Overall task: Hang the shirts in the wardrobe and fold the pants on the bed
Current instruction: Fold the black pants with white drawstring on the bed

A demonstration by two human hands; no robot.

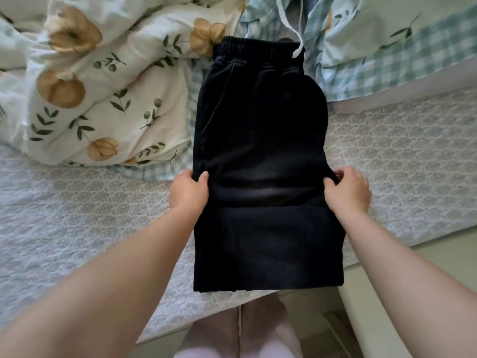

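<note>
Black pants with an elastic waistband lie folded lengthwise on the bed, waistband at the far end and the leg ends at the near edge. My left hand pinches the left edge of the pants about midway along, thumb on top. On the opposite side, my right hand grips the right edge at the same height. A crease runs across the fabric just below both hands.
A floral duvet is bunched at the left, touching the pants. A green checked sheet and a white cord lie near the waistband. The bed's near edge runs below the pants, with my legs and the floor beyond.
</note>
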